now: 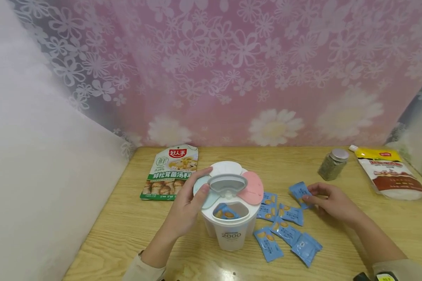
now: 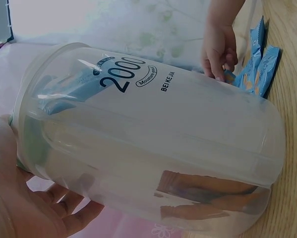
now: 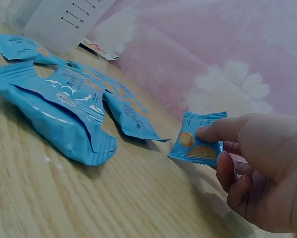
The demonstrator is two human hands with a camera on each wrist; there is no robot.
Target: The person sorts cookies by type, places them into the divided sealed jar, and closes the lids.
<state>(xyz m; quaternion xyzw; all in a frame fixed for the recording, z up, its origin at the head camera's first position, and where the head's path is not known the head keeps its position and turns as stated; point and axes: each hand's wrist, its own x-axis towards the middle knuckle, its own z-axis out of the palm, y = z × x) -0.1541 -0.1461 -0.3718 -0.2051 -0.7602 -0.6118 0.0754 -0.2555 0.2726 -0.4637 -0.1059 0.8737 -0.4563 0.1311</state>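
Note:
A clear-bodied storage container (image 1: 231, 236) with petal-shaped lids stands upright on the table. Its grey flap (image 1: 226, 182) is raised, and a blue biscuit packet (image 1: 226, 211) shows in the compartment below. My left hand (image 1: 183, 208) grips the container's left side, thumb on the pale blue lid (image 1: 211, 199). Brown pieces (image 2: 203, 191) show through the wall in the left wrist view. To the container's right, my right hand (image 1: 337, 205) pinches another small packet (image 3: 188, 140) between thumb and fingers. Several loose blue packets (image 1: 291, 214) lie between that hand and the container.
Behind my left hand lies a green-and-white mushroom soup pouch (image 1: 167, 175). A lidded glass jar (image 1: 332, 166) of dried herb-like bits stands at the back right, beside a yellow, white and brown spouted pouch (image 1: 390, 171). A floral curtain (image 1: 232, 78) hangs behind the table.

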